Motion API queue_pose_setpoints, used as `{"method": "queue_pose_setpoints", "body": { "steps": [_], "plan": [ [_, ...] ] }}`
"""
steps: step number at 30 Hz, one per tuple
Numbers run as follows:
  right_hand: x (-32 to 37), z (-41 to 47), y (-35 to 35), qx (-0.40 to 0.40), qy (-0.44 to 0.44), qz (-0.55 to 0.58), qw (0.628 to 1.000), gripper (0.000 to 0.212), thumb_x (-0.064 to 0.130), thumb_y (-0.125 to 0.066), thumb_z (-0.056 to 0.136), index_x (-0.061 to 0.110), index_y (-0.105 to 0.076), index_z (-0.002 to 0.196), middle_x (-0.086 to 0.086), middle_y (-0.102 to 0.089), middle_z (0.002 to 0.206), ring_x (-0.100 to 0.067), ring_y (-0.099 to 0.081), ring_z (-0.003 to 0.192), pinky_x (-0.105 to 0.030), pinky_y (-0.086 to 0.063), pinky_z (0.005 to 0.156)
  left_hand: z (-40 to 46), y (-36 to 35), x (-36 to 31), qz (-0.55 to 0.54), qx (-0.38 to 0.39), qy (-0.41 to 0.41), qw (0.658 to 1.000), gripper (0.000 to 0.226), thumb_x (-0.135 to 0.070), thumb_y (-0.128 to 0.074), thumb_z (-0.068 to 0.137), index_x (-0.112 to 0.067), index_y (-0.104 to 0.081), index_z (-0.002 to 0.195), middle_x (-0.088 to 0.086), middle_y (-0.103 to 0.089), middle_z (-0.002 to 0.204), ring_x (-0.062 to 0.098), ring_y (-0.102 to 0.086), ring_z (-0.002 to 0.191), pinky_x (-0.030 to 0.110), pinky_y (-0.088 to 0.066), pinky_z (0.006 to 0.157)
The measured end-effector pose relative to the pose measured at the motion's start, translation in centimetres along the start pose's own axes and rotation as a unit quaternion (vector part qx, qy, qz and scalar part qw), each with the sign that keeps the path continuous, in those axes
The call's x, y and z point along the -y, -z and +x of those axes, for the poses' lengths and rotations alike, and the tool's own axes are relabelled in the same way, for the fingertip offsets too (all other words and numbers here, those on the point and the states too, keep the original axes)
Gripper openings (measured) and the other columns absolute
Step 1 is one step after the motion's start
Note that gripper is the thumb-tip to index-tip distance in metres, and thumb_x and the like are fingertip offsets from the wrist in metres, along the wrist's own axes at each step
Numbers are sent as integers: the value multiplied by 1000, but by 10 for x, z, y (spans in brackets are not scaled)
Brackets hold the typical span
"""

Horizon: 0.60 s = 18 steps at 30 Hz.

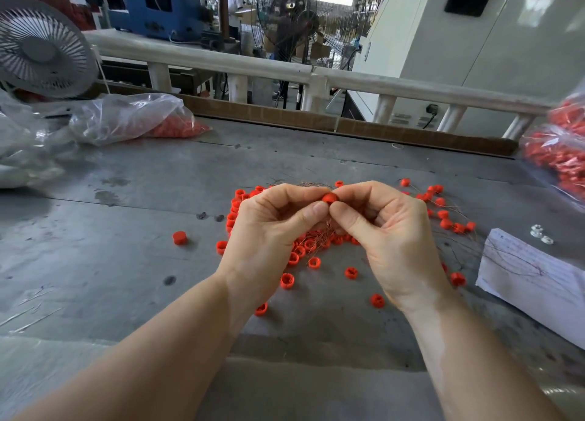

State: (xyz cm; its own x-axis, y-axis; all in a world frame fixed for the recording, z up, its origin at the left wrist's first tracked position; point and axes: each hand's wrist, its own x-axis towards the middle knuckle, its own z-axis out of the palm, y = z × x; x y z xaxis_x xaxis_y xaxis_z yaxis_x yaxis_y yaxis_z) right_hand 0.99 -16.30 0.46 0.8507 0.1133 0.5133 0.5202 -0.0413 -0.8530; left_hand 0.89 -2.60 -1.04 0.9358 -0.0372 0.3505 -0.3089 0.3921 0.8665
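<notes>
I saw the left grip [269, 234] and right grip [392, 230] pinching one red cap [329, 197] at centre; loose red caps [287, 280] littered the tabletop [110, 215] beneath, a plastic bag [126, 116] at ten o'clock, paper [531, 272] at three.

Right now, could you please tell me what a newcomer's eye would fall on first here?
At centre, the left hand and right hand pinch one small round red plastic cap between their fingertips. Beneath them, many more red caps and thin copper wires lie scattered on the grey metal table.
</notes>
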Motion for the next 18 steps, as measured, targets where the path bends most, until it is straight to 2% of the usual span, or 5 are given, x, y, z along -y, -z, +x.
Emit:
{"method": "queue_pose_setpoints", "body": {
  "steps": [4,8,12,18],
  "plan": [
    [-1,0,-2,-5,-13,5,1000,7,25,-74,70,25,-71,77,5,-70,71,-7,-64,67,-20,-51,62,0,-1,2,-17,1,16,1000,16,-19,-72,65,-18,-76,80,7,-74,89,21,-70,91,25,-54,78],
    [-2,0,-1,-35,-30,12,999,8,31,-74,67,27,-73,73,6,-69,65,-5,-62,59,-18,-49,56,0,-1,1,-19,17,36,999,21,-17,-71,65,-15,-76,85,5,-74,89,13,-70,85,19,-53,73],
    [-3,0,-1,-26,-56,23,998,11,33,-74,67,24,-74,73,4,-69,64,-5,-62,58,-19,-50,54,0,0,1,7,20,26,999,19,-15,-68,69,-18,-77,86,1,-74,85,7,-69,79,15,-51,71],
    [-2,0,-2,-7,-67,29,997,17,35,-73,65,19,-73,71,1,-67,59,-9,-58,52,-18,-48,49,-1,2,2,1,24,36,999,21,-23,-72,67,-16,-76,86,7,-74,90,19,-70,90,23,-53,76]
  ]
}}
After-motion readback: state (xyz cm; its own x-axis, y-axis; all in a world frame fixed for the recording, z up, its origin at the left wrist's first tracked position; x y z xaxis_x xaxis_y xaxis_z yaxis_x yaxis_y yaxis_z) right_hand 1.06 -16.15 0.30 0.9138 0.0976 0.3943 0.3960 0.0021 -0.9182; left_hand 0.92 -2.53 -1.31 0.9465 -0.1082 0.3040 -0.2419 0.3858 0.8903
